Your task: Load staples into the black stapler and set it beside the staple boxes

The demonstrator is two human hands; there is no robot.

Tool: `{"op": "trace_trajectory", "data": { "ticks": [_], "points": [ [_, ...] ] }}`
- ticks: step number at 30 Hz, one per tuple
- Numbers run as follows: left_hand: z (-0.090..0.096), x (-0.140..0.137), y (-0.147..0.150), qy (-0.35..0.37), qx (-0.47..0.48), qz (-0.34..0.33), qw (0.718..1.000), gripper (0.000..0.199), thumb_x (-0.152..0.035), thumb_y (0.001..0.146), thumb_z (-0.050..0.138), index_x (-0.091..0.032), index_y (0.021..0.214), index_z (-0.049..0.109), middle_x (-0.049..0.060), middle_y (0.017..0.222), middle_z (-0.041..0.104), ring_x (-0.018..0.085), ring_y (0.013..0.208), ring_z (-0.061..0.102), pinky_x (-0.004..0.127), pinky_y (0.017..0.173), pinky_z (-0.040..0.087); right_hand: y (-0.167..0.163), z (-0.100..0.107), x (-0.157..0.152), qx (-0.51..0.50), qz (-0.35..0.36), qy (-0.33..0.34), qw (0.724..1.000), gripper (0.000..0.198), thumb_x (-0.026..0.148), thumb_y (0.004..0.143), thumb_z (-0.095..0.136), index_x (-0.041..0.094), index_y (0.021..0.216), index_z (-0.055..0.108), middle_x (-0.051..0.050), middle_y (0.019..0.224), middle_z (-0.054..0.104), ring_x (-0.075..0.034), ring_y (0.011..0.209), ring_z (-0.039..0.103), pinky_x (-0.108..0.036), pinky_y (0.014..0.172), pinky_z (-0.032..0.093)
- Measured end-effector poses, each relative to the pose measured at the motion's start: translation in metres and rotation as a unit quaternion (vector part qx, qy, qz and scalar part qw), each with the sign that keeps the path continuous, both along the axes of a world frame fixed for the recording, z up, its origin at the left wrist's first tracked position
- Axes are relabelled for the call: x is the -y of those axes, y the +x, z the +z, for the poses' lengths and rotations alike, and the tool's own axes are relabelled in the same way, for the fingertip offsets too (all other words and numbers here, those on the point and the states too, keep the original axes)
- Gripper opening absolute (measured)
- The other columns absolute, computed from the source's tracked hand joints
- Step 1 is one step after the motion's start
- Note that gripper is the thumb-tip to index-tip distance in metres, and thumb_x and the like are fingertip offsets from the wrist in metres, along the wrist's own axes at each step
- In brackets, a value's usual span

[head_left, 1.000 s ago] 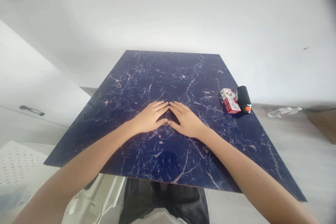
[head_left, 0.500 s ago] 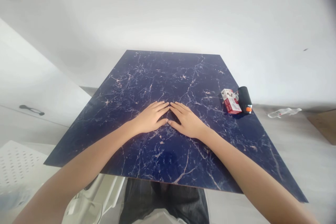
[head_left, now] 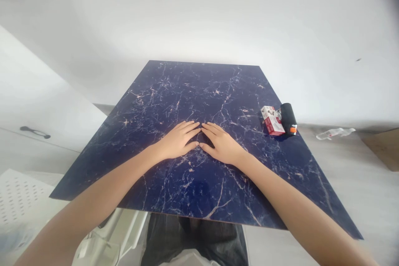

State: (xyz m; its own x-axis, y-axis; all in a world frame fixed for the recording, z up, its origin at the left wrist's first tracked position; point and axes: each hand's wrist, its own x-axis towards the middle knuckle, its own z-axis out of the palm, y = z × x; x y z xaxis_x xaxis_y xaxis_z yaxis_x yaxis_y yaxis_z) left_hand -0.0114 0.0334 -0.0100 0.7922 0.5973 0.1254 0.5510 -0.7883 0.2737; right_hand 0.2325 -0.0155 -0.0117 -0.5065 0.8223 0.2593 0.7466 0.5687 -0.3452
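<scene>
My left hand (head_left: pixel 178 139) lies palm down on the dark blue marble-patterned table (head_left: pixel 187 87), fingers stretched out and thumb apart. Mirroring it, my right hand (head_left: pixel 222 143) rests flat on the same surface, its fingers pointing left. The fingertips and thumbs of both hands nearly meet in the middle, and neither hand holds anything. Over at the right edge of the tabletop, away from both hands, stand a small red and white box (head_left: pixel 273 121) and, beside it, a black roll-shaped item (head_left: pixel 288 119) with an orange patch.
A clear plastic bottle (head_left: pixel 335 133) lies on the floor to the right, with a cardboard box (head_left: pixel 385 147) past it. On the left are a white cabinet with a dark handle (head_left: pixel 35 132) and a white perforated item (head_left: pixel 18 195). A white wall rises behind the table.
Both hands keep the same flat pose on the table. The view has shifted very slightly, so the table and the items at right appear a little further left.
</scene>
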Motion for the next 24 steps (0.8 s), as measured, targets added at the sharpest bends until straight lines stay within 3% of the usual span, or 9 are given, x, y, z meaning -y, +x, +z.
{"op": "trace_trajectory", "data": {
  "ticks": [6, 10, 13, 16, 18, 20, 22, 24],
  "points": [
    [-0.001, 0.0, 0.0, 0.004, -0.009, -0.002, 1.0, 0.058, -0.049, 0.111, 0.043, -0.018, 0.159, 0.048, 0.014, 0.169, 0.038, 0.032, 0.159, 0.032, 0.057, 0.131, 0.026, 0.001, 0.0, 0.0, 0.004, 0.008, 0.0, 1.0, 0.062, 0.048, 0.106, 0.051, 0.007, 0.152, 0.055, -0.022, 0.16, 0.051, -0.037, 0.153, 0.043, -0.058, 0.126, 0.037],
    [0.003, 0.001, -0.001, 0.009, 0.004, -0.004, 1.0, 0.055, -0.047, 0.11, 0.046, -0.018, 0.156, 0.051, 0.015, 0.168, 0.04, 0.035, 0.158, 0.033, 0.061, 0.129, 0.027, 0.014, 0.006, -0.004, -0.008, -0.01, 0.032, 0.999, 0.051, 0.044, 0.107, 0.049, 0.012, 0.144, 0.064, -0.019, 0.151, 0.062, -0.035, 0.144, 0.054, -0.056, 0.122, 0.043],
    [0.01, 0.001, -0.004, 0.035, 0.063, -0.009, 0.997, 0.039, -0.043, 0.109, 0.051, -0.021, 0.136, 0.066, 0.013, 0.16, 0.052, 0.035, 0.153, 0.04, 0.063, 0.126, 0.031, 0.042, 0.02, -0.012, -0.047, -0.153, 0.111, 0.981, 0.042, 0.04, 0.105, 0.05, 0.015, 0.133, 0.07, -0.018, 0.137, 0.071, -0.035, 0.13, 0.063, -0.056, 0.113, 0.048],
    [0.017, 0.001, -0.007, 0.043, 0.095, -0.014, 0.994, 0.027, -0.037, 0.108, 0.052, -0.021, 0.111, 0.073, 0.011, 0.137, 0.068, 0.031, 0.135, 0.057, 0.058, 0.119, 0.041, 0.084, 0.036, -0.02, -0.053, -0.301, 0.188, 0.933, 0.039, 0.037, 0.101, 0.051, 0.016, 0.127, 0.07, -0.018, 0.13, 0.072, -0.035, 0.126, 0.063, -0.057, 0.115, 0.041],
    [0.018, 0.001, -0.007, 0.03, 0.083, -0.021, 0.996, 0.026, -0.035, 0.108, 0.052, -0.021, 0.112, 0.073, 0.01, 0.129, 0.071, 0.028, 0.125, 0.062, 0.054, 0.113, 0.047, 0.113, 0.043, -0.023, -0.033, -0.391, 0.192, 0.9, 0.046, 0.036, 0.1, 0.049, 0.013, 0.137, 0.063, -0.021, 0.139, 0.065, -0.035, 0.134, 0.056, -0.054, 0.117, 0.035],
    [0.015, 0.002, -0.006, 0.024, 0.064, -0.031, 0.997, 0.028, -0.035, 0.108, 0.052, -0.021, 0.123, 0.071, 0.011, 0.132, 0.069, 0.029, 0.125, 0.061, 0.053, 0.11, 0.05, 0.138, 0.046, -0.024, -0.017, -0.48, 0.155, 0.863, 0.056, 0.039, 0.097, 0.051, 0.01, 0.146, 0.055, -0.026, 0.147, 0.058, -0.037, 0.14, 0.049, -0.051, 0.117, 0.033],
    [0.011, 0.003, -0.005, 0.029, 0.05, -0.037, 0.998, 0.033, -0.034, 0.108, 0.052, -0.022, 0.133, 0.068, 0.012, 0.139, 0.066, 0.031, 0.129, 0.058, 0.055, 0.111, 0.049, 0.157, 0.046, -0.024, -0.009, -0.543, 0.053, 0.838, 0.069, 0.047, 0.096, 0.054, 0.009, 0.152, 0.047, -0.032, 0.148, 0.054, -0.042, 0.136, 0.052, -0.051, 0.107, 0.039],
    [0.008, 0.004, -0.004, 0.037, 0.044, -0.037, 0.998, 0.035, -0.033, 0.108, 0.051, -0.023, 0.138, 0.067, 0.012, 0.142, 0.064, 0.032, 0.132, 0.056, 0.056, 0.112, 0.048, 0.17, 0.045, -0.024, -0.005, -0.568, -0.052, 0.821, 0.075, 0.054, 0.095, 0.056, 0.01, 0.153, 0.044, -0.035, 0.138, 0.06, -0.043, 0.121, 0.06, -0.05, 0.095, 0.043]
  ]
}}
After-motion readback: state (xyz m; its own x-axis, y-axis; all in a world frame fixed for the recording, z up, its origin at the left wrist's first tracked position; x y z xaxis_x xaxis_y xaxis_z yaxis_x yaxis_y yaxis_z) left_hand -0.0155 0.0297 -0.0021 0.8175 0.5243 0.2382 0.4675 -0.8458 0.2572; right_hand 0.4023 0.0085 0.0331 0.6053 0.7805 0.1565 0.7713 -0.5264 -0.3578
